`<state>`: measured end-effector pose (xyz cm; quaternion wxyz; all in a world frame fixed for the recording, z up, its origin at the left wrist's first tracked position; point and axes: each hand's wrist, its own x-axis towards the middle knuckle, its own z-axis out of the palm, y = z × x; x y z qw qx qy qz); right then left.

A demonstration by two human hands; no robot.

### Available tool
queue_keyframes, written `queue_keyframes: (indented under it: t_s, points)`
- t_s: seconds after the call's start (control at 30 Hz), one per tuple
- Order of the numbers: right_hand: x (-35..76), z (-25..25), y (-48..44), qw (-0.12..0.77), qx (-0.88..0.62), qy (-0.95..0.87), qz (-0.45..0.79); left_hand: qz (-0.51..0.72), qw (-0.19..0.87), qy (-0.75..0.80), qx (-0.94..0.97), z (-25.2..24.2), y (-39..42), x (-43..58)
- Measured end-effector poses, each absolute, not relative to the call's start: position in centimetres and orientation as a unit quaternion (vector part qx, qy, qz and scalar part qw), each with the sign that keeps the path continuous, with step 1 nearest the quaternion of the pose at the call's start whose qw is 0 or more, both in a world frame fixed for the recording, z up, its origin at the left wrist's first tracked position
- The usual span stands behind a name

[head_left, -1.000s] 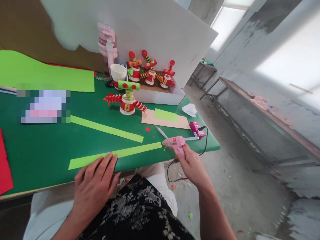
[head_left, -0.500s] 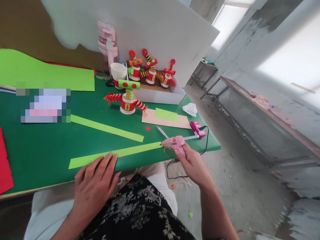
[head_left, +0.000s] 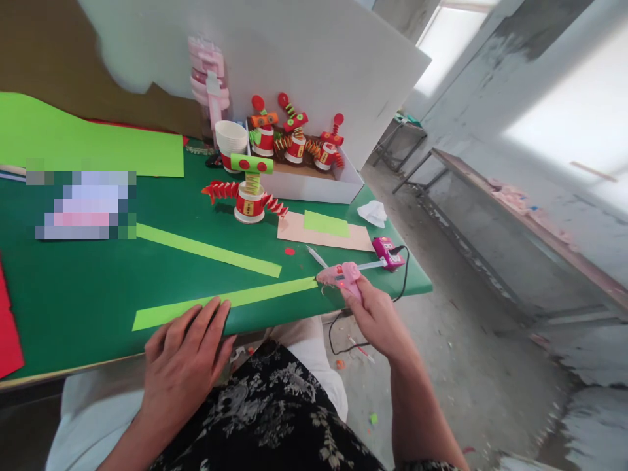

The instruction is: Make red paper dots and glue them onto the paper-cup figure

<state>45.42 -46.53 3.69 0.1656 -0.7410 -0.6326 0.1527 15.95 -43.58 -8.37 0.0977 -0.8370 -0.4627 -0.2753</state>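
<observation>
My right hand (head_left: 373, 307) is wrapped round the handle of a pink glue gun (head_left: 342, 277). The gun's tip meets the right end of a long green paper strip (head_left: 265, 292) lying near the table's front edge. My left hand (head_left: 189, 350) lies flat with its fingers spread, fingertips on the lower edge of that strip. A second green strip (head_left: 210, 251) lies slanted behind it. Farther back stands a paper-cup figure (head_left: 249, 201) with folded red arms and a green head. A white pen (head_left: 316, 256) lies just behind the gun.
A white box (head_left: 314, 188) holds several cup figures at the back, beside stacked cups (head_left: 231, 139) and a pink bottle (head_left: 210, 82). A purple box (head_left: 388, 252), a cable, pink card (head_left: 289, 229) and crumpled white paper (head_left: 373, 213) are at the right.
The view has shifted very slightly. Both hands keep their places, and the glue gun's tip is still at the strip's right end.
</observation>
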Motion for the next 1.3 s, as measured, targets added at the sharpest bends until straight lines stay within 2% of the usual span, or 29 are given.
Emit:
queue_keyframes:
  t_s: [0.77, 0.97, 1.13, 1.3]
  points:
    - [44.2, 4.0, -46.2, 0.174, -0.709, -0.652, 0.204, -0.274, 0.051, -0.488, -0.827, -7.8, -44.0, 16.3]
    - [44.6, 4.2, -46.4, 0.152, -0.733, -0.635, 0.193, -0.279, 0.089, -0.467, -0.834, -8.3, -43.6, 16.0]
    - [44.6, 4.2, -46.6, 0.17, -0.72, -0.644, 0.193, -0.272, 0.132, -0.447, -0.842, -8.6, -43.4, 15.8]
    - [44.7, 4.2, -46.6, 0.152, -0.735, -0.636, 0.181, -0.27, 0.131, -0.452, -0.84, -8.6, -43.4, 15.8]
